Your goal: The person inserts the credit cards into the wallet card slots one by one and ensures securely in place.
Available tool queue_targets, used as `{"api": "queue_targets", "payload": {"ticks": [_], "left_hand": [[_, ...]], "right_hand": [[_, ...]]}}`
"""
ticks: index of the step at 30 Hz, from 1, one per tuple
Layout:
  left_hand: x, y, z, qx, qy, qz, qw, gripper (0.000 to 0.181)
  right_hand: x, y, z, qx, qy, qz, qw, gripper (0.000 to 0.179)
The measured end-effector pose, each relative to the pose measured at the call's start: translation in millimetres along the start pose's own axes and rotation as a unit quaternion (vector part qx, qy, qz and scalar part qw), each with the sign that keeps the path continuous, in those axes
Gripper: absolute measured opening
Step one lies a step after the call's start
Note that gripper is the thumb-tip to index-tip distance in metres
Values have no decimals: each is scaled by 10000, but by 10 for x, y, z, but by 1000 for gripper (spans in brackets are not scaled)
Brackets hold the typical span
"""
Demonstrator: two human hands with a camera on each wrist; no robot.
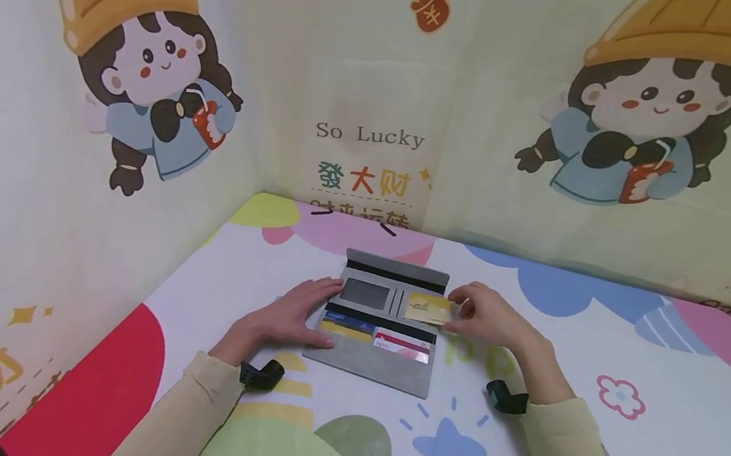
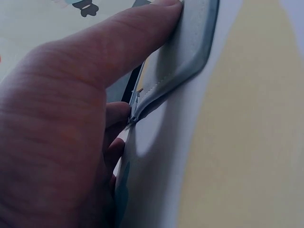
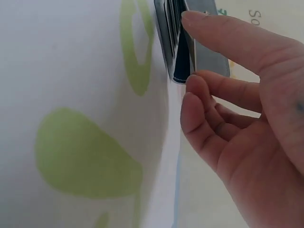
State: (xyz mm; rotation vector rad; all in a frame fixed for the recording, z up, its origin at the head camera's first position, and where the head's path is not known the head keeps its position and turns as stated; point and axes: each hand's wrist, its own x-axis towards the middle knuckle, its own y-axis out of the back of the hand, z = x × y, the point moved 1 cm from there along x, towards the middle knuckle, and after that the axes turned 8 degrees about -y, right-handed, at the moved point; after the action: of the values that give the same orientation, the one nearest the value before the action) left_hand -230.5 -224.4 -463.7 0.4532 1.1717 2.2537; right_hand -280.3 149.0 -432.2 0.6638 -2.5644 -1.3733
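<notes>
A grey wallet lies unfolded on the table, its flap raised at the far side. My left hand rests at its left edge, thumb stretched over the lower panel and fingers spread along the upper side. In the left wrist view the thumb presses on the wallet's stitched border. A gold card is at the upper right panel, and my right hand pinches its right edge between thumb and fingers. Lower slots hold a blue card, a yellow one beneath it, and a red-and-white card.
A cloth with cartoon prints covers the table. Printed hangings stand behind and to the left. Black bands with small devices sit on the left wrist and the right wrist.
</notes>
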Motion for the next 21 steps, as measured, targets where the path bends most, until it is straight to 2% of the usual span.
{"api": "queue_targets", "payload": {"ticks": [5, 13, 21], "left_hand": [[11, -3, -4, 0, -26, -19, 10000, 100], [3, 2, 5, 30, -23, -20, 10000, 100], [8, 9, 19, 26, 41, -51, 10000, 100]], "right_hand": [[4, -10, -6, -45, 266, 94, 9996, 43], [60, -81, -59, -153, 428, 177, 9988, 44], [69, -121, -143, -272, 216, 119, 9993, 45]]}}
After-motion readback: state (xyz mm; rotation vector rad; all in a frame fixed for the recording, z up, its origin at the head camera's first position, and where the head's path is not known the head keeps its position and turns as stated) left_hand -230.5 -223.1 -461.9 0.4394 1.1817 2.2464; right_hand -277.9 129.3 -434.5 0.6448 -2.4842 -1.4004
